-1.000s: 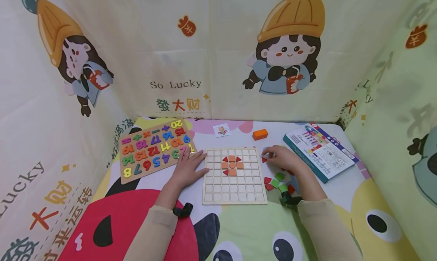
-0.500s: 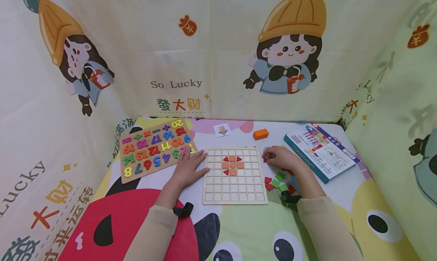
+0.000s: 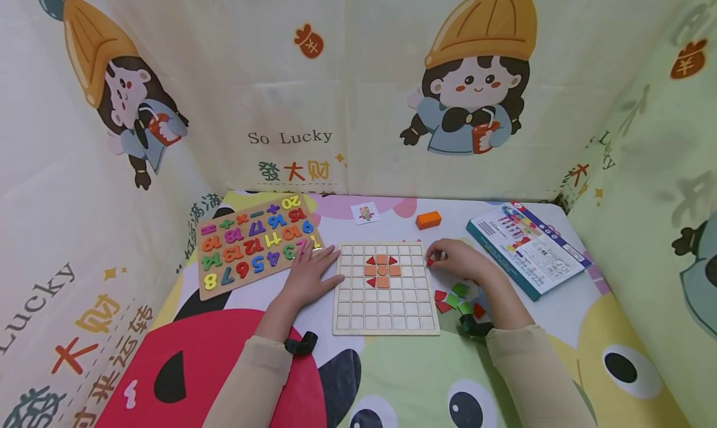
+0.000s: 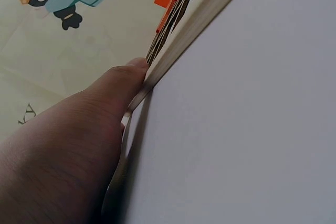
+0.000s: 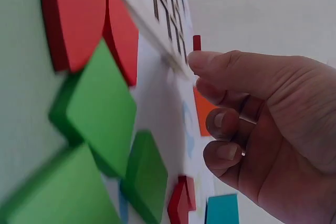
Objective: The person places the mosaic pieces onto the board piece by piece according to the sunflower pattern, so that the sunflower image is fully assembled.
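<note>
A wooden grid board (image 3: 358, 322) lies mid-table, with orange squares (image 3: 383, 282) in a cross around an orange round piece (image 3: 382, 270). Three red triangles (image 3: 371, 283) sit in cells at the cross's corners. My left hand (image 3: 305, 280) lies flat with spread fingers, thumb at the board's left edge and other fingertips over the number puzzle's corner; in the left wrist view its thumb (image 4: 118, 85) meets the board's edge. Beside the board's upper right edge, my right hand (image 3: 460, 258) pinches a small red piece (image 5: 197, 42) between thumb and fingertips, mostly hidden by them.
Loose green pieces (image 5: 102, 109) and red pieces (image 5: 73, 19) lie right of the board. A number puzzle (image 3: 257, 244) is at left. Behind the board are a pattern card (image 3: 366, 213) and an orange block (image 3: 428, 220). A flat box (image 3: 526, 247) lies at right.
The right hand's fingertips have gathered on the red piece and shifted slightly left, toward the board's edge. The left hand keeps its place.
</note>
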Demonstrator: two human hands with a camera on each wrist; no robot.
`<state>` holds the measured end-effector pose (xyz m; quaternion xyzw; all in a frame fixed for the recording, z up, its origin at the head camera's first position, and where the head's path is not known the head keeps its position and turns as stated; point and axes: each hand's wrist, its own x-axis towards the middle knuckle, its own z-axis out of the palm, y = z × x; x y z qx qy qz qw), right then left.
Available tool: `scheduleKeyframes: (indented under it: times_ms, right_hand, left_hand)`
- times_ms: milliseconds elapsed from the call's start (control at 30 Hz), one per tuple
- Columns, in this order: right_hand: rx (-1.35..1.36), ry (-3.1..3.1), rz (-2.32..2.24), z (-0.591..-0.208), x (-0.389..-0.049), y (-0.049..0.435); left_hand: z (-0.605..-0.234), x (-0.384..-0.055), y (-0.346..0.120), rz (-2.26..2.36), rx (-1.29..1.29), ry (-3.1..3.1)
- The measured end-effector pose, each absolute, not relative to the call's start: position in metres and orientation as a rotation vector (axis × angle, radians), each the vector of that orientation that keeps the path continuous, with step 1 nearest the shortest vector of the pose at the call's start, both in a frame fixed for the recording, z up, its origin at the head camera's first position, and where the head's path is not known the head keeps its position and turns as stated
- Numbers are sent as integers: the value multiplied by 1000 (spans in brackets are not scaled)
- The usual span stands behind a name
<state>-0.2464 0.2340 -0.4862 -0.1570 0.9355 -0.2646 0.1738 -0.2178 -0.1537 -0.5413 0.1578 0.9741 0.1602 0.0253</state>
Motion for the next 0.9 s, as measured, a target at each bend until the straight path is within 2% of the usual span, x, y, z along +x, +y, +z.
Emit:
scheduleKeyframes:
  times_ms: [300,900]
  right_hand:
    - [-535,2622,-744,-480,-237,207]
    - [-688,2593,-757,-492,-225,164]
  left_hand:
    - [-541,-218,-153,506,487,3019]
    - [-542,-218,-154,497,480,3011]
